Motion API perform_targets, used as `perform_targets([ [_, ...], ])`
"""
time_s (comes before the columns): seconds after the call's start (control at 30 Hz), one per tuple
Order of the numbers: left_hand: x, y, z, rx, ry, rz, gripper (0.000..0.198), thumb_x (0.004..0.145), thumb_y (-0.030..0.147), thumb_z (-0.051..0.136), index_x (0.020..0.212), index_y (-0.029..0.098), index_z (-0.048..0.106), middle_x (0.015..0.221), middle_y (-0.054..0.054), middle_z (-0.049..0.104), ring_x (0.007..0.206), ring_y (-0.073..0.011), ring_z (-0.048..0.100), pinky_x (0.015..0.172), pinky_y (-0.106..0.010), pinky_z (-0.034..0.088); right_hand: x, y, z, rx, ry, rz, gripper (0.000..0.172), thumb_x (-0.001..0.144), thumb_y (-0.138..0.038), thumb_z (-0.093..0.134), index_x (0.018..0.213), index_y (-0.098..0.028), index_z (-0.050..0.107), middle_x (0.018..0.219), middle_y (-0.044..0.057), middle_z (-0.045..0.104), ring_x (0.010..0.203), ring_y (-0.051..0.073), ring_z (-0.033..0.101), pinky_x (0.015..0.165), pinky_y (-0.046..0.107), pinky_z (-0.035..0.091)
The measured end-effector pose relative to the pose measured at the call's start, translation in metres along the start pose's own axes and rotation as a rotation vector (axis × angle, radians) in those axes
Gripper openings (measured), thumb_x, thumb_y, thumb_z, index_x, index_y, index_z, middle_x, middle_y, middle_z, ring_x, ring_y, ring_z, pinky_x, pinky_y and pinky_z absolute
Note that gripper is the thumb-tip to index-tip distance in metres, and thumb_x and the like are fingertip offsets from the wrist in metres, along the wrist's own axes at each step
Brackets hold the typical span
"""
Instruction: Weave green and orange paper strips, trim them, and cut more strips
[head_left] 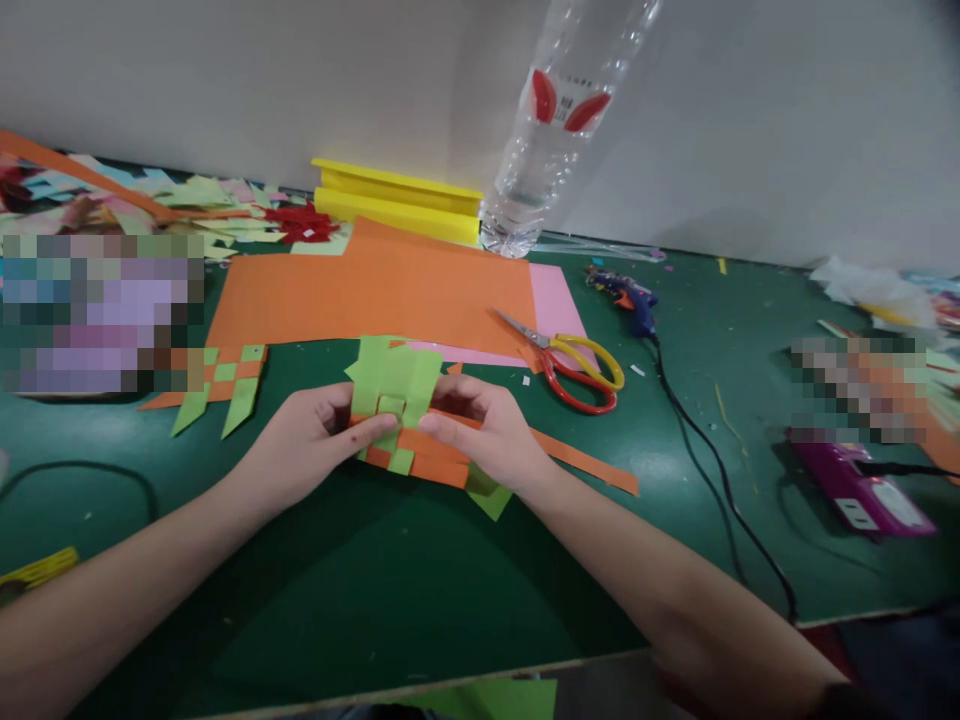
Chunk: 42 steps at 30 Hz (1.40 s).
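Between my two hands is a woven paper piece [397, 375] of green and orange strips, held just over the table. My left hand [319, 420] pinches its left side, with the thumb lying on the front of the weave. My right hand [487, 425] grips the right side, thumb on the orange part and fingers behind. A long orange paper strip [592, 462] sticks out to the right past my right hand. To the left lies a second woven piece [236, 370] in the same two colours, partly covered by a blurred patch.
Behind my hands lie orange paper sheets [300, 300] and a pink sheet [559, 310], with scissors [577, 365] on their edge. A glue gun [634, 305] trails a black cord. A water bottle [547, 150], folded yellow paper [397, 205], paper scraps [217, 195] and a purple power strip [862, 485] surround them.
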<state>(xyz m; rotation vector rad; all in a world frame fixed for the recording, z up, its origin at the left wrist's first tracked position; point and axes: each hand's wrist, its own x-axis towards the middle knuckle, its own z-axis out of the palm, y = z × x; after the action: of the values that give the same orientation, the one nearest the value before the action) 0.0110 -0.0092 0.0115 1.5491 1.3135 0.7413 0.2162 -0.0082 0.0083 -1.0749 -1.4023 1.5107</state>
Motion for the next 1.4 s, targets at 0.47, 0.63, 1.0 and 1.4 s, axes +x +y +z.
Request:
perform_targets([
  [0.47,0.001,-0.012,-0.001,-0.320,-0.015,-0.081,0.041,0.080,0.053,0.067,0.106,0.021,0.069,0.097,-0.005,0.076,0.088,-0.0246,0.071,0.083,-0.038,0.058,0.009,0.006,-0.008,0.253,-0.116,0.017,0.022,0.063,-0.031,0.085,0.075,-0.019,0.072,0.070,-0.003,0.070,0.063,0.010,0.066,0.069,0.026,0.058],
  [0.63,0.000,-0.007,-0.001,-0.285,-0.111,-0.034,0.034,0.080,0.049,0.068,0.099,0.020,0.070,0.091,-0.005,0.075,0.087,-0.0230,0.070,0.079,-0.034,0.058,0.008,0.006,-0.008,0.292,-0.168,0.006,0.016,0.066,-0.028,0.084,0.077,-0.021,0.075,0.075,-0.002,0.073,0.068,0.009,0.067,0.068,0.023,0.056],
  [1.0,-0.002,0.001,0.000,-0.241,-0.234,-0.002,0.028,0.082,0.043,0.066,0.096,0.018,0.064,0.090,-0.004,0.072,0.086,-0.0205,0.068,0.079,-0.031,0.056,0.003,0.003,-0.002,0.270,-0.321,-0.109,0.007,0.075,-0.018,0.077,0.081,-0.022,0.075,0.078,-0.003,0.074,0.074,0.009,0.068,0.081,0.026,0.055],
  [1.4,-0.005,0.006,0.004,-0.205,-0.127,-0.003,0.021,0.078,0.036,0.068,0.085,0.020,0.057,0.074,0.001,0.059,0.064,-0.0143,0.058,0.059,-0.025,0.050,0.002,0.005,0.000,0.206,-0.297,-0.136,0.010,0.073,-0.024,0.079,0.082,-0.020,0.075,0.081,0.000,0.075,0.077,0.012,0.070,0.082,0.029,0.057],
])
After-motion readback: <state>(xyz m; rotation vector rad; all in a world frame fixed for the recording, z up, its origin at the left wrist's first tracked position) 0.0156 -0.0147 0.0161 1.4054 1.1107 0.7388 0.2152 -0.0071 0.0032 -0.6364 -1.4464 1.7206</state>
